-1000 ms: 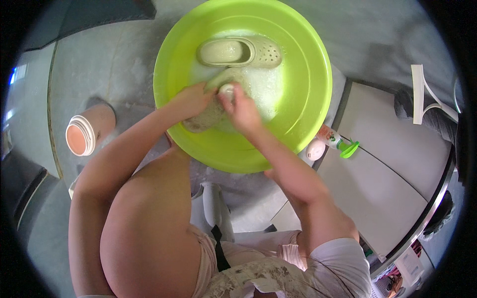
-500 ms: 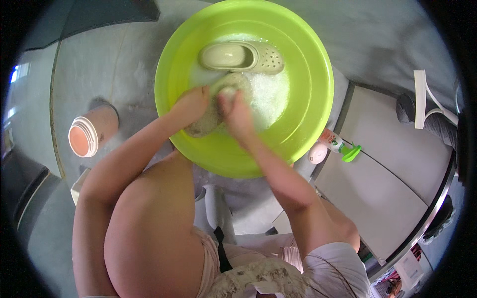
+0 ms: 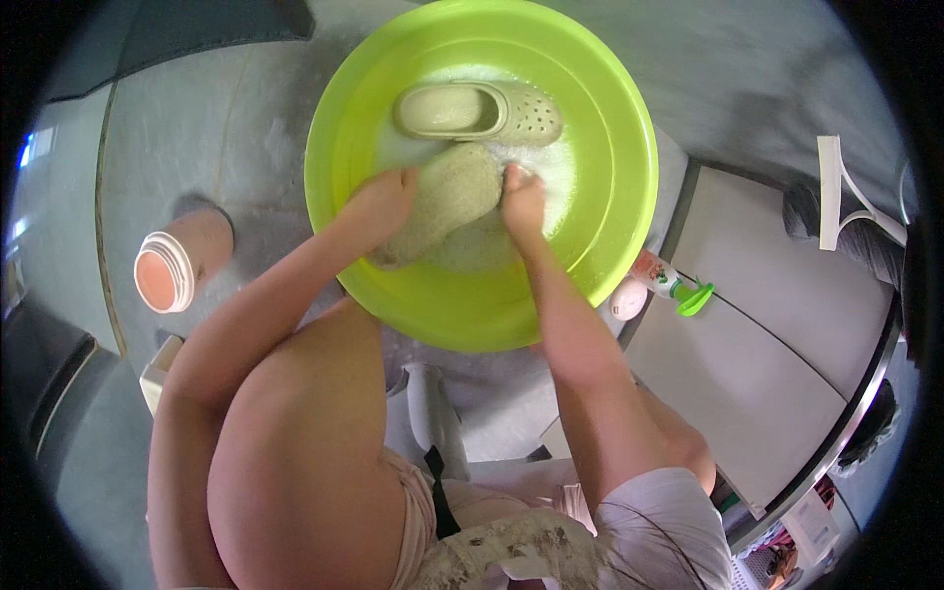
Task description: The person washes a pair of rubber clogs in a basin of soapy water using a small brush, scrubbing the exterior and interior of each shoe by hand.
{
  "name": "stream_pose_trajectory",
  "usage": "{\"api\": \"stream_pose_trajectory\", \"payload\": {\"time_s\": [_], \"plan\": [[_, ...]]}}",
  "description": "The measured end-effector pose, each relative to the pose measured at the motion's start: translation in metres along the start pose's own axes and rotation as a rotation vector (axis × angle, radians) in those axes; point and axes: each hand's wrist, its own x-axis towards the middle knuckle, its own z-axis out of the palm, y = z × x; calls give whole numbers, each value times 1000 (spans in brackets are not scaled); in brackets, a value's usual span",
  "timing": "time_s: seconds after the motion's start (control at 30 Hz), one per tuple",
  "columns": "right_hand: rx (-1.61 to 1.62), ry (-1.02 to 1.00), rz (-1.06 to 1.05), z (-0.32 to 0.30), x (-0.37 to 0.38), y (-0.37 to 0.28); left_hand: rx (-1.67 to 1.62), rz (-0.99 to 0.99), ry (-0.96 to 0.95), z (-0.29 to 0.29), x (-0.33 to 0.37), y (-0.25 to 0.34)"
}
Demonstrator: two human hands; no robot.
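left hand (image 3: 382, 206) grips clog (image 3: 454, 192); right hand (image 3: 524, 202), grasp unclear, has room toward basin rim (image 3: 645, 211)

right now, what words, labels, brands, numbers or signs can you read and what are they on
None can be read.
Bottle with green pump: label print too small.
Pink jar: any marking too small.
Nearer clog, farther clog, green tub: no lettering visible.

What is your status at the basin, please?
Left grip holding clog; right grip beside its far end, contents unclear; second clog close beyond, nothing visibly blocking.
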Motion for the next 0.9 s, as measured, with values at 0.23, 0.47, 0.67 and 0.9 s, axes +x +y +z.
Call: {"api": "stream_pose_trajectory", "payload": {"time_s": [0.23,0.47,0.67,0.9], "plan": [[223,201,-128,13,21,13,-202,-62,-108,-7,-3,23],[-88,-187,-338,-21,-20,-61,-233,-130,-167,-16,-8,22],[-124,-267,-369,-9,-55,-70,-233,-151,-121,-14,-10,20],[-182,-218,-365,-14,-56,-71,-193,-100,-130,-13,-12,17]]}}
